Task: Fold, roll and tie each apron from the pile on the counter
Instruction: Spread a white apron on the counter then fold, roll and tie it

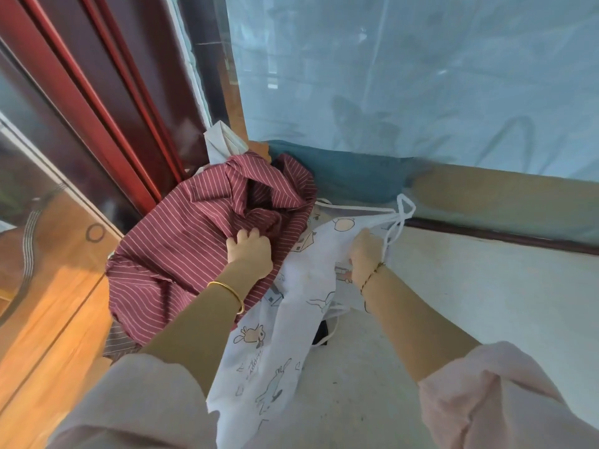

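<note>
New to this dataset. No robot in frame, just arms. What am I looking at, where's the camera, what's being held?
There is no machine here. A person works with bare hands, and the single picture comes from a wide-angle camera worn on their head. It looks forward and down, so both arms enter from the bottom edge. The left hand grips the maroon striped apron, which lies bunched at the left of the pale counter. The right hand grips the white printed apron near its top, where its white ties loop out. The rest of that apron drapes down toward the person. Behind the pile lies a teal cloth, against plastic sheeting. Neither apron looks folded, rolled or tied yet.
</note>
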`<state>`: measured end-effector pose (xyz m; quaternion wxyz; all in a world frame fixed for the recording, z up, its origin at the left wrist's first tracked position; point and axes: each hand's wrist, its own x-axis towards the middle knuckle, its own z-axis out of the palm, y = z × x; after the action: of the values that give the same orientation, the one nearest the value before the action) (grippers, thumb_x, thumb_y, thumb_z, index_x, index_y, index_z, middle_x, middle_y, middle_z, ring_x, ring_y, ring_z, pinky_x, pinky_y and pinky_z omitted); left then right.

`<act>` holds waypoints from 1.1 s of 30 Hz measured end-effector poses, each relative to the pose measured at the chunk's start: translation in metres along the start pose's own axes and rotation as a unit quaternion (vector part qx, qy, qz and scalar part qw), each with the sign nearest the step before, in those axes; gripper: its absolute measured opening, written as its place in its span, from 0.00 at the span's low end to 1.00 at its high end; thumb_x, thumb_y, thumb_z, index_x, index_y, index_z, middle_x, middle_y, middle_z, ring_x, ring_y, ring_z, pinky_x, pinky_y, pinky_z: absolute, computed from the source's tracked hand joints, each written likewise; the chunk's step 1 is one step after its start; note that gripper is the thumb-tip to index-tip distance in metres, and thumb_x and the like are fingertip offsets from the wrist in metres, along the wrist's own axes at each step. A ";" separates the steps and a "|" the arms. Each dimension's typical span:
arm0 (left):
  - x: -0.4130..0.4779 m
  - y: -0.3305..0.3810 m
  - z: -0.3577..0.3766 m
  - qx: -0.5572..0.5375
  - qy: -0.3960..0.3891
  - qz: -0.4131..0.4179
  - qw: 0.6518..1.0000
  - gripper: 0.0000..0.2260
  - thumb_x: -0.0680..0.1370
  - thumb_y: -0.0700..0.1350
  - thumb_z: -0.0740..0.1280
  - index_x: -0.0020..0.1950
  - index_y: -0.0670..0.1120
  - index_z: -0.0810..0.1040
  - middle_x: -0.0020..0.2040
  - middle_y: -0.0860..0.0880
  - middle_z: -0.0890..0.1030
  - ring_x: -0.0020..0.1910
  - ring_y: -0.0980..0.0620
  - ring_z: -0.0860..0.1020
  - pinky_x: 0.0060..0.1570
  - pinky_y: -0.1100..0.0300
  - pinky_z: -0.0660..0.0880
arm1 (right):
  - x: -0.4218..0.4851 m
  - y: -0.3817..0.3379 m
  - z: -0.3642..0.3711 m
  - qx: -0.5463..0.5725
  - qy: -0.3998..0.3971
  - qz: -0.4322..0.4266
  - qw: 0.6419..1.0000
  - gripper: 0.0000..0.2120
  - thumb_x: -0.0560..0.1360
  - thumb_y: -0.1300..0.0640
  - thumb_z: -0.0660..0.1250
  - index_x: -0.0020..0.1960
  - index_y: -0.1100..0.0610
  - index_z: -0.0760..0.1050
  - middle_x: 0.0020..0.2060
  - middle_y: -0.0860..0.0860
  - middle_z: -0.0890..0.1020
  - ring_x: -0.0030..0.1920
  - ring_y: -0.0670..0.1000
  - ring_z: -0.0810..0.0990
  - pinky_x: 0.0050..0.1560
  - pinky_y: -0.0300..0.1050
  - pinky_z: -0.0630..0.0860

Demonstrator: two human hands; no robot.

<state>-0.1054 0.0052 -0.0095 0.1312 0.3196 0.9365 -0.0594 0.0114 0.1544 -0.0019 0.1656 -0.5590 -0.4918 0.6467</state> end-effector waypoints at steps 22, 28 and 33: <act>-0.003 0.008 0.007 0.195 -0.065 0.063 0.977 0.22 0.80 0.45 0.56 0.75 0.51 0.59 0.73 0.46 0.62 0.71 0.41 0.61 0.69 0.47 0.60 | -0.034 -0.030 -0.042 -0.201 -0.012 -0.163 0.966 0.05 0.76 0.65 0.63 0.44 0.57 0.72 0.41 0.51 0.75 0.41 0.50 0.74 0.34 0.39 0.70; -0.017 0.007 0.001 0.254 -0.088 -0.037 0.962 0.21 0.81 0.48 0.52 0.75 0.49 0.61 0.74 0.45 0.61 0.72 0.41 0.60 0.69 0.48 0.59 | -0.065 -0.066 -0.103 -0.070 -0.003 -0.174 0.982 0.15 0.72 0.75 0.57 0.35 0.58 0.67 0.33 0.51 0.73 0.34 0.48 0.74 0.32 0.37 0.71; -0.032 0.056 -0.011 0.056 0.001 -0.019 0.998 0.21 0.78 0.42 0.58 0.71 0.42 0.64 0.69 0.40 0.65 0.68 0.39 0.64 0.65 0.45 0.66 | -0.097 -0.080 -0.143 0.104 -0.054 -0.204 0.972 0.15 0.71 0.77 0.54 0.37 0.60 0.70 0.35 0.54 0.75 0.35 0.51 0.75 0.35 0.39 0.73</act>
<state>-0.0491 0.0325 0.0090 0.1111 0.3082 0.9379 -0.1143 0.1423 0.1819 0.1336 0.3244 -0.3905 -0.5337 0.6764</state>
